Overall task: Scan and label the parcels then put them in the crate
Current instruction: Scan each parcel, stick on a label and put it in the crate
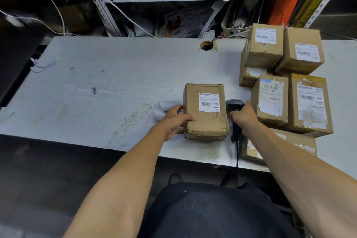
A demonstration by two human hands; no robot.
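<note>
While both hands grip, left parcel (205, 111), right scanner (236, 120), parcel's long axis runs away, label up.

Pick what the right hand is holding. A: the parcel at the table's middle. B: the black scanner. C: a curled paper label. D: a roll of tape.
B: the right hand is wrapped round the black scanner, which lies on the table between the lone parcel and the stack; the left hand is the one on that parcel.

Labelled brown parcel (205, 111) lies flat — black scanner (236, 120) just beside.
</note>
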